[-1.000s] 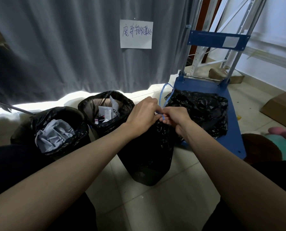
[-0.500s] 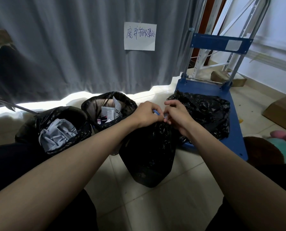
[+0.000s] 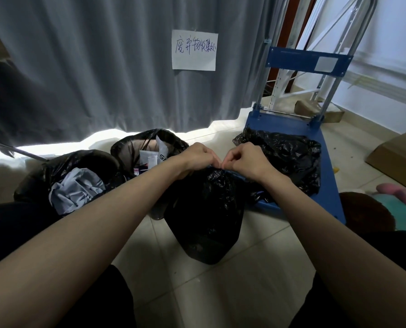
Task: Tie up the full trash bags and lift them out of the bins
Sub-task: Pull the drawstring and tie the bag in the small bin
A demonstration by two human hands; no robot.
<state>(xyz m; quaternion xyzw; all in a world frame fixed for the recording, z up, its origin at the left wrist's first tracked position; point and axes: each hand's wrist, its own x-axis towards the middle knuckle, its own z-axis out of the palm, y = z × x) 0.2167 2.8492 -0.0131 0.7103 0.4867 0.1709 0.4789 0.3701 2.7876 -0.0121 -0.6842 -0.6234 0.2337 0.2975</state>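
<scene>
Head view, both hands [image 3: 198, 158] [image 3: 243, 159] pinching black bag [image 3: 206, 209] top, handwritten Chinese sign [image 3: 194, 49] on curtain [image 3: 91, 67]

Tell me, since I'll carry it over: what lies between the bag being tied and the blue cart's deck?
Nothing but a short strip of floor tile; the bag stands beside the cart, head view.

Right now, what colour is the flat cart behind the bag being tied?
Blue: the flat metal platform cart, seen in the head view.
</scene>
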